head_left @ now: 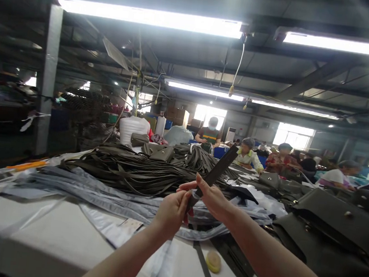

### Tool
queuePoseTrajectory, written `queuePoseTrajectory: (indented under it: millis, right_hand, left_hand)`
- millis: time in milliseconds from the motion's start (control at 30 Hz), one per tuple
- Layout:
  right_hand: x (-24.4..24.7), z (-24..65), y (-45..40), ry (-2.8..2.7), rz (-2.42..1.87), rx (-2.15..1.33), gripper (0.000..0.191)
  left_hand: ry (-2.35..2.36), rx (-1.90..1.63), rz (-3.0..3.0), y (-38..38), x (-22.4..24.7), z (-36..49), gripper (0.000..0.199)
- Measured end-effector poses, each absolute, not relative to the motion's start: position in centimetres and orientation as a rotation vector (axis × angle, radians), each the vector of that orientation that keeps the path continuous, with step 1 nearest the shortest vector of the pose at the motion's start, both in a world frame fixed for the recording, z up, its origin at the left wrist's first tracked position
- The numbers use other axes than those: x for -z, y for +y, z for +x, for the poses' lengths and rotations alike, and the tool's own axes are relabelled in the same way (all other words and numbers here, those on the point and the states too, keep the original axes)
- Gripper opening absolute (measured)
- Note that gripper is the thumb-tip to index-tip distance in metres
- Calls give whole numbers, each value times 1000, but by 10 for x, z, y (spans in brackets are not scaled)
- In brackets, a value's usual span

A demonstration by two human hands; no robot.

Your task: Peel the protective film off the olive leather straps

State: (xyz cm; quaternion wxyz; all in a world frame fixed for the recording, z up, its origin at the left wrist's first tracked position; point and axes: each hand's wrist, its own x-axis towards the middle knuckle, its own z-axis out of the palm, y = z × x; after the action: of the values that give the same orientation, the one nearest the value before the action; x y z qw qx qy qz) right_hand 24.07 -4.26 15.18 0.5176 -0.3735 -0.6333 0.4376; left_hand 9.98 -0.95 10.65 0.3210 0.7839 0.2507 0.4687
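A dark strap piece [218,168] with small holes near its upper end slants up to the right between my hands. My left hand [171,209] pinches it near its lower end, where a bit of clear plastic shows. Against the strap's side lies my right hand [210,195], thumb raised along it and fingers reaching behind toward the left hand. Something red shows just below the fingers. Behind the hands a large heap of dark straps [129,168] spreads over the table, with grey plastic sleeves [94,195] in front of it.
Dark bags [332,231] are piled at the right. A yellow tape roll [213,262] sits on the white table [58,226] near the front. Several people work across the table, behind the straps. A metal post [49,77] stands at the left.
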Motion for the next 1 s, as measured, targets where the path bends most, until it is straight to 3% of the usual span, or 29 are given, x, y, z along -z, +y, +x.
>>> queuePoseTrajectory:
  millis: [233, 767, 867, 1000]
  right_hand:
    - [-182, 248, -49, -1425, -832, -873, 66]
    - [-195, 220, -45, -1667, -826, -893, 77]
    - [-212, 229, -44, -1590, -779, -783, 64]
    - [-238, 253, -44, -1318, -705, -503, 69]
  left_hand:
    - [659, -1210, 2052, -13, -107, 100, 59]
    - [602, -1477, 2132, -24, -162, 92, 55]
    - [621, -1445, 2129, -23, -158, 90, 55]
    - [625, -1336, 2085, -23, -151, 89, 54]
